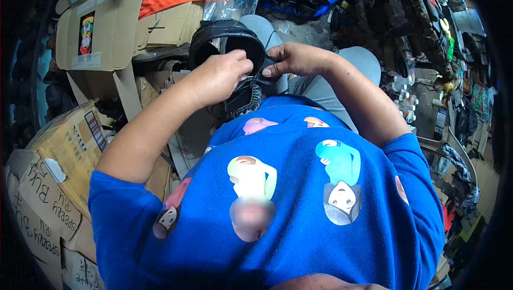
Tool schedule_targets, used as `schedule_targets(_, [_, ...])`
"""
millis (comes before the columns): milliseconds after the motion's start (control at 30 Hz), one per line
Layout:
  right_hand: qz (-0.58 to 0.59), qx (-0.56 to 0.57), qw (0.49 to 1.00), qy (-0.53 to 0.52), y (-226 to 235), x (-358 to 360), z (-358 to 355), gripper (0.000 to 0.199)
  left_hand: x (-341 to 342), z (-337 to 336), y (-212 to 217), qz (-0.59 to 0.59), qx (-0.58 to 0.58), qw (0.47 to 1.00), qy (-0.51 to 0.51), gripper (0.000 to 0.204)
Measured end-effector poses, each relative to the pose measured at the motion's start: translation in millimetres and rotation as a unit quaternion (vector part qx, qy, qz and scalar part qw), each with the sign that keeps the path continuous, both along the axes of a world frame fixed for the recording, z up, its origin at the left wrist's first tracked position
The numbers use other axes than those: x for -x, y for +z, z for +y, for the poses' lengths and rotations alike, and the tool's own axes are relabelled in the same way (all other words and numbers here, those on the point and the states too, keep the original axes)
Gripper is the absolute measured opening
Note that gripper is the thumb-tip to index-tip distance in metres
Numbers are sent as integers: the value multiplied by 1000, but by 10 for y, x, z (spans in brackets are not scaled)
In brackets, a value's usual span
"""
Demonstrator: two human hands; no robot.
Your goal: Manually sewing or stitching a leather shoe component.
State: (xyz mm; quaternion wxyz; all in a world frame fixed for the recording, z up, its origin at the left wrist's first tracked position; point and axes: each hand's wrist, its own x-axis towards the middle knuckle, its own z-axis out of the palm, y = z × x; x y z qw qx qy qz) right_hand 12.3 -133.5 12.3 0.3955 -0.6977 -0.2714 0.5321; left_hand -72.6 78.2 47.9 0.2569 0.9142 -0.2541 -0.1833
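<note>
That black leather shoe with the round open collar (228,49) sits on the lap, right between both sets of fingers. Looks light but floppy up top, stiff at the ridged sole below the knuckles, so I'd guess the collar rim is the spot to hold. The left hand (216,76) pinches the rim closed, maybe with a thin needle, hard to tell. The right hand (293,59) has fingers curled shut on the far edge. Brown cardboard boxes (96,33) lie beyond the left fingers.

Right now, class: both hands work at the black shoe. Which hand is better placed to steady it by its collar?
Probably the right hand: it already grips the black shoe at the collar's edge, while the left hand pinches something small against it.
</note>
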Motion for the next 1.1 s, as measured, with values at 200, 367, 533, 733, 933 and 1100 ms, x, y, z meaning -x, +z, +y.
schedule_targets(200, [6, 57, 998, 30, 185, -41, 66, 41, -132, 51, 60, 58, 40, 998, 0, 13])
schedule_targets(367, [-11, 57, 998, 15, 176, -18, 65, 39, -264, -125, 118, 186, -55, 981, 31, 20])
schedule_targets(533, [9, 38, 999, 16, 111, -35, 62, 41, -371, -160, 88, 225, -92, 970, 2, 18])
schedule_targets(733, [3, 42, 999, 11, 89, -51, 43, 41, -323, -120, -10, 135, -102, 981, -96, 13])
schedule_targets(933, [73, -49, 996, 20, -218, -76, -49, 36, -61, -23, -56, 32, -2, 996, -87, 11])
schedule_targets(1100, [73, -73, 994, 34, -372, -86, -48, 34, 89, -6, -47, -16, 11, 999, -40, 9])
